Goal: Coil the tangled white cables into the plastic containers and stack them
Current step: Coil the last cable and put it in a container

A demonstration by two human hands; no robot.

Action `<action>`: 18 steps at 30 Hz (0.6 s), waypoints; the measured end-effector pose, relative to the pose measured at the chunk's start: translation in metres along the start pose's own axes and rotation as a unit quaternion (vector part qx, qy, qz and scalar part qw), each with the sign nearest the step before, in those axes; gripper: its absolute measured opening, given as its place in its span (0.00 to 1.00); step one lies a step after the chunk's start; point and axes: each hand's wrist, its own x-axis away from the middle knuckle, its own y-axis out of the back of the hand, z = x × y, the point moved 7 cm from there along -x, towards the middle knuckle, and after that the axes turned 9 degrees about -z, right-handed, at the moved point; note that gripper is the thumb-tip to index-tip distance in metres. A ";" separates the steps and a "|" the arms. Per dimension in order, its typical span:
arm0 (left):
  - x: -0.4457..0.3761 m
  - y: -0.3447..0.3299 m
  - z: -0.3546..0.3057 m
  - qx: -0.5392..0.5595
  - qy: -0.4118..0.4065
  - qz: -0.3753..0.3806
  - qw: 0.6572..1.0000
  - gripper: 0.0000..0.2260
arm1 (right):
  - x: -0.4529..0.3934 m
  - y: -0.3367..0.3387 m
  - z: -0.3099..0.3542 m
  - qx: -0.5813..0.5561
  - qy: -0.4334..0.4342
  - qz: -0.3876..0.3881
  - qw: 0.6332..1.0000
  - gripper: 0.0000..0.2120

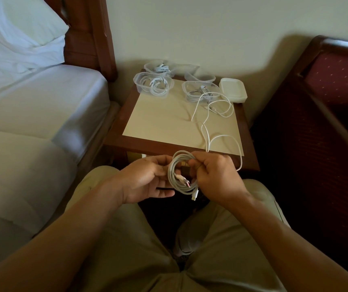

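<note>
I note both hands grasp the coil point(182, 175), left hand point(147, 178) and right hand point(215, 178) each with a pinching grip; the slack tail point(223, 138) runs up-right onto the surface point(158, 121) (right hand nearer).

A white cable point(182, 175) hangs half-coiled above the lap, its tail trailing onto the table. Three clear containers point(153, 85) there hold coiled cables.

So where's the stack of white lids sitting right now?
In the head view, the stack of white lids sits at the far right corner of the bedside table, just right of a clear container with cable spilling out.
</note>
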 end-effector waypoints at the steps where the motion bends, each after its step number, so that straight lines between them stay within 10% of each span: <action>1: 0.001 0.000 -0.001 -0.004 0.000 0.003 1.000 0.10 | -0.001 0.001 -0.001 0.000 -0.007 0.000 1.000 0.13; 18: 0.013 -0.002 -0.022 -0.306 -0.185 -0.049 0.933 0.13 | -0.008 -0.015 -0.011 0.026 -0.024 0.038 0.999 0.11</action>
